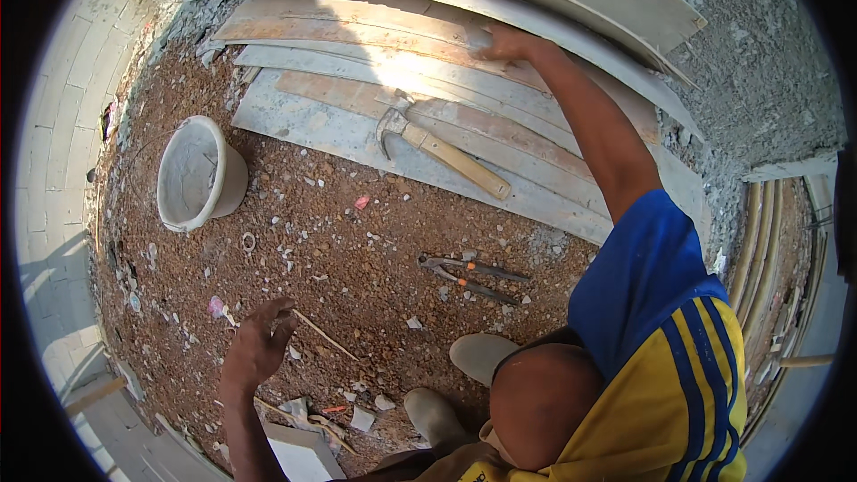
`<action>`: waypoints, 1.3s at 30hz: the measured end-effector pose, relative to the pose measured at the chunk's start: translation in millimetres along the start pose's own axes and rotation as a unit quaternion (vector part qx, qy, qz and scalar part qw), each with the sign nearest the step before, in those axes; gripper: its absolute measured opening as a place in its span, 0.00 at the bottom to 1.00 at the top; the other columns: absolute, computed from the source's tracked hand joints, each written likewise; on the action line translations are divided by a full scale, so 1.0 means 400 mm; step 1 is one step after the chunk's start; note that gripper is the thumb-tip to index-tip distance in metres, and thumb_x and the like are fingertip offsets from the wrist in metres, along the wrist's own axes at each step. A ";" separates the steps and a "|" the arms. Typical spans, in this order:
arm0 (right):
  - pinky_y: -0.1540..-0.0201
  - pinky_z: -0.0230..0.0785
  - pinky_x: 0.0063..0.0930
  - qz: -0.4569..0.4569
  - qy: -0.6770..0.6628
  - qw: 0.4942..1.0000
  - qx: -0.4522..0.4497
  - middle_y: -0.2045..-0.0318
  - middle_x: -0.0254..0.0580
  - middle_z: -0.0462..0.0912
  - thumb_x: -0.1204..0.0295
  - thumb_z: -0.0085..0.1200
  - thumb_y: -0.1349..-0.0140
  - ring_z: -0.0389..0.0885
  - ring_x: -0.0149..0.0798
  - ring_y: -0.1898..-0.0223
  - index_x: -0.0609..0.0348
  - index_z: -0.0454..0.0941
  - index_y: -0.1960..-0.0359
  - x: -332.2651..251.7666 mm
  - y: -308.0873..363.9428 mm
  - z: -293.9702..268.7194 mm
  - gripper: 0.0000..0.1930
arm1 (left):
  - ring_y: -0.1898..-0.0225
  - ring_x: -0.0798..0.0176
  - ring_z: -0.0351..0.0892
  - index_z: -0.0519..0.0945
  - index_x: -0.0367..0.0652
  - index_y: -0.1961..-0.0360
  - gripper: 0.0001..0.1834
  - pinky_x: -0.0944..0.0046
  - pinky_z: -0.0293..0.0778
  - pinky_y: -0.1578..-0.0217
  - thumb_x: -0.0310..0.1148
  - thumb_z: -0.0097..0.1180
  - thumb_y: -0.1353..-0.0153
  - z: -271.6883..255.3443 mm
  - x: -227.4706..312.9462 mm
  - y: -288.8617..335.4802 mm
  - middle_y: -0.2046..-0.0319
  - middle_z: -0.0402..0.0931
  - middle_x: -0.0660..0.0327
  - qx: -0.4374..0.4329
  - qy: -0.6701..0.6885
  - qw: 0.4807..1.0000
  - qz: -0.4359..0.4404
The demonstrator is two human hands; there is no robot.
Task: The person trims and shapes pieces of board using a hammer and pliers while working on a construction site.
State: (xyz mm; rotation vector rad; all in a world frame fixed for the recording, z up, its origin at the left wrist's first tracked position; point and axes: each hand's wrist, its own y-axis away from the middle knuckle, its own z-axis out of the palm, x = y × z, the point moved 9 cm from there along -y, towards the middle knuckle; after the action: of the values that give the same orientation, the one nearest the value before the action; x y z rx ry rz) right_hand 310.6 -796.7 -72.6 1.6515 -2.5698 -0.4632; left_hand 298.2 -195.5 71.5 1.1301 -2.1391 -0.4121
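Note:
My left hand (259, 344) hovers low over the gravel ground (339, 241), fingers spread and holding nothing. A thin stick (326, 336) lies just to its right. My right hand is out of sight. A person in a blue and yellow shirt (665, 339) crouches at the lower right, and that person's hand (504, 43) rests on the stacked cement-stained boards (357, 67) at the top. On those boards lies a claw hammer with a wooden handle (442, 153). A pair of pincers (473, 275) lies on the gravel in the middle.
A white cement-crusted bucket (201, 174) lies tilted on the gravel at left. Two pale shoes (478, 355) stand near the crouching person. Paper and board scraps (303, 451) lie at the bottom. Pale paving (54, 170) borders the left, and a rough concrete wall (768, 62) the right.

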 end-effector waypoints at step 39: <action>0.43 0.65 0.55 -0.002 0.154 0.982 0.110 0.45 0.54 0.78 0.61 0.58 0.43 0.74 0.51 0.43 0.56 0.83 0.65 -0.356 0.088 -0.635 0.12 | 0.46 0.44 0.81 0.75 0.41 0.41 0.21 0.53 0.76 0.47 0.36 0.58 0.33 0.096 -0.332 0.122 0.47 0.80 0.47 -0.012 0.077 0.997 -0.017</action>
State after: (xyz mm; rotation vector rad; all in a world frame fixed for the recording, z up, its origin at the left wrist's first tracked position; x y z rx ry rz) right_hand 391.9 -711.9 196.0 1.6393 -2.4549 0.0784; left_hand 294.7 -60.0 15.6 1.1483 -1.9791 -0.3539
